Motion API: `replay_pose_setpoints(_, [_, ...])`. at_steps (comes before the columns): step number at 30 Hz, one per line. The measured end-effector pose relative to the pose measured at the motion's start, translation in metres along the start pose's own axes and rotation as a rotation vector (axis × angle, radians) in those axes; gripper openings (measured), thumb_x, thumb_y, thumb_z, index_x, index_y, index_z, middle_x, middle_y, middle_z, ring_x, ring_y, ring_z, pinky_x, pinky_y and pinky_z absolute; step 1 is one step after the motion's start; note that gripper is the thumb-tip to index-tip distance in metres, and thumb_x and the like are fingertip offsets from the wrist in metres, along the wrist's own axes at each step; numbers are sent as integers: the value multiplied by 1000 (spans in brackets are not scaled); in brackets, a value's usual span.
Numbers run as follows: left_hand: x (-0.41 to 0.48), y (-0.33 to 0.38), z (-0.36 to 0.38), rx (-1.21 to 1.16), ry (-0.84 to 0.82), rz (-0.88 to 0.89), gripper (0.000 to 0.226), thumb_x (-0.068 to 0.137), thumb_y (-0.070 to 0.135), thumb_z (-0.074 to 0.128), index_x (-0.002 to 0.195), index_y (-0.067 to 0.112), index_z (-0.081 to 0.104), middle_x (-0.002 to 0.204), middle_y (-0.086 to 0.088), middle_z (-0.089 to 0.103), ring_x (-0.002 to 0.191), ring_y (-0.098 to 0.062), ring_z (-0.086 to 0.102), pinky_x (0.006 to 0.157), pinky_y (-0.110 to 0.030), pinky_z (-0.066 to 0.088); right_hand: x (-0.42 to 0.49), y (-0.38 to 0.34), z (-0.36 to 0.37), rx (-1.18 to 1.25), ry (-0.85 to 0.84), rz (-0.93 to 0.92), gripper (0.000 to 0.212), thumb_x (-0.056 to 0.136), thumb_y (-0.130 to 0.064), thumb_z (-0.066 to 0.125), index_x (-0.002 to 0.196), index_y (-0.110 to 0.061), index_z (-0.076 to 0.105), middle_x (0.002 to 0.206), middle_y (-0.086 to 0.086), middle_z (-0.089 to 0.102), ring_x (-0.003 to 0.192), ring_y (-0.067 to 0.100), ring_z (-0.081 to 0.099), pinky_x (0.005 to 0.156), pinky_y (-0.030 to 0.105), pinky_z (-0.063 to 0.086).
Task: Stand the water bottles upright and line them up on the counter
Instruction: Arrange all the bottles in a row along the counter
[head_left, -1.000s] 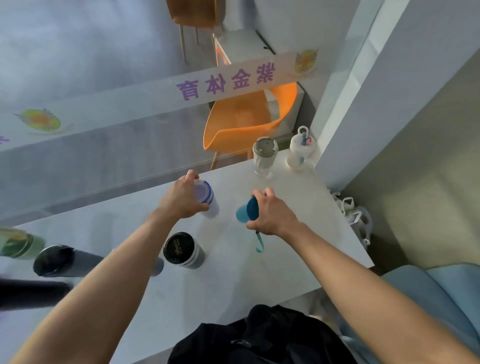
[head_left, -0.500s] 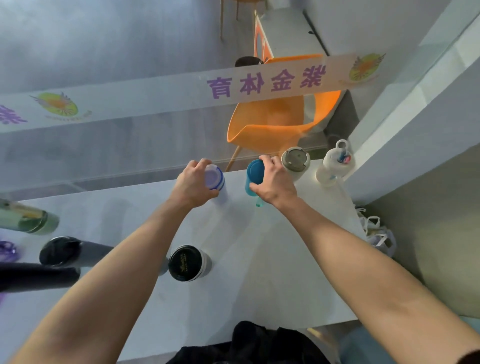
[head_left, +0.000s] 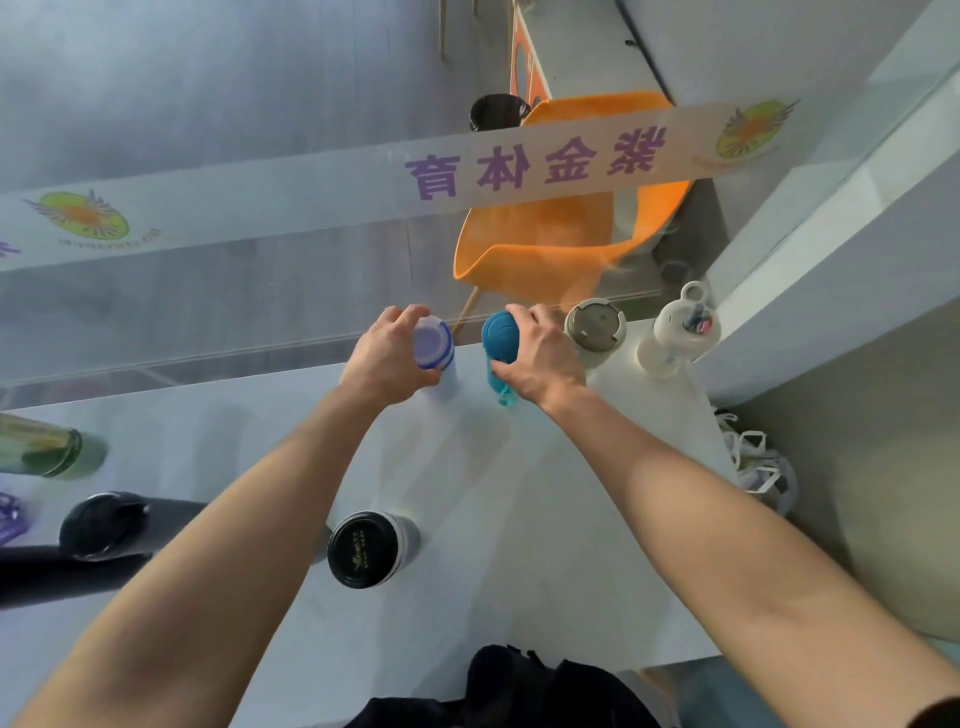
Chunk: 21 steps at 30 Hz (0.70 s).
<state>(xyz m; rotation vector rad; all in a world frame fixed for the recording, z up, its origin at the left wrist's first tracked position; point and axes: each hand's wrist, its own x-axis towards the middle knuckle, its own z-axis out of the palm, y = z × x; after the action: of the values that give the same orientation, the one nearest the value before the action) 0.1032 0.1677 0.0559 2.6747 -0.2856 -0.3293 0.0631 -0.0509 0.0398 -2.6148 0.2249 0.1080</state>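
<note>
My left hand (head_left: 387, 358) grips a clear bottle with a blue-rimmed lid (head_left: 432, 344), upright at the far edge of the white counter (head_left: 498, 519). My right hand (head_left: 540, 358) holds a teal bottle (head_left: 500, 338) upright just right of it. Further right along the same edge stand a beige-lidded tumbler (head_left: 595, 327) and a white bottle with a loop handle (head_left: 675, 332). A black-lidded bottle (head_left: 366, 548) stands nearer me. At the left, a dark bottle (head_left: 104, 525), a black bottle (head_left: 31, 574) and a green bottle (head_left: 41, 452) lie on their sides.
A glass panel with a banner of purple characters (head_left: 530, 166) rises behind the counter; an orange chair (head_left: 561, 234) shows through it. A white wall (head_left: 831, 249) bounds the right end. A bag (head_left: 758, 467) lies on the floor at right. Dark fabric (head_left: 519, 691) is at the near edge.
Both hands have carried their bottles from mid-counter to its far edge, the teal one ending beside the beige-lidded tumbler. My view has shifted forward.
</note>
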Motion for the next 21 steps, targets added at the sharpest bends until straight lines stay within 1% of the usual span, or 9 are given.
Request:
replay_pose_setpoints(3, [0,-2,-6,42,-18,-1,88,69,33,100,145,27,55,137,-7,60,118,-33,60,93,-45,57,0,-1,-1,2,-8,19,86,75,-40,88,151,-22,53,133,8,54,116,34,65,99,41,55])
replay_pose_setpoints(7, [-1,-9,-12,57,-24,-11,86,67,31,100,141,26,57,133,-6,61,116,-34,60,91,-45,56,-3,-1,0,-2,5,17,85,77,-41,88,151,-21,51,134,8,54,116,33,65,99,41,55])
replay_pose_setpoints(13, [-5,-15,-13,43,-23,-38,87,68,28,101,142,26,56,135,-7,59,119,-32,57,92,-44,56,-5,-10,9,30,-27,-17,86,78,-38,88,153,-20,50,137,10,54,118,35,64,104,41,54])
replay_pose_setpoints(21, [-8,-20,-14,55,-23,-40,87,68,26,100,142,26,54,134,-8,59,117,-33,57,91,-44,56,-3,-14,16,21,-22,-46,87,80,-37,87,155,-19,48,139,10,53,119,35,63,106,42,54])
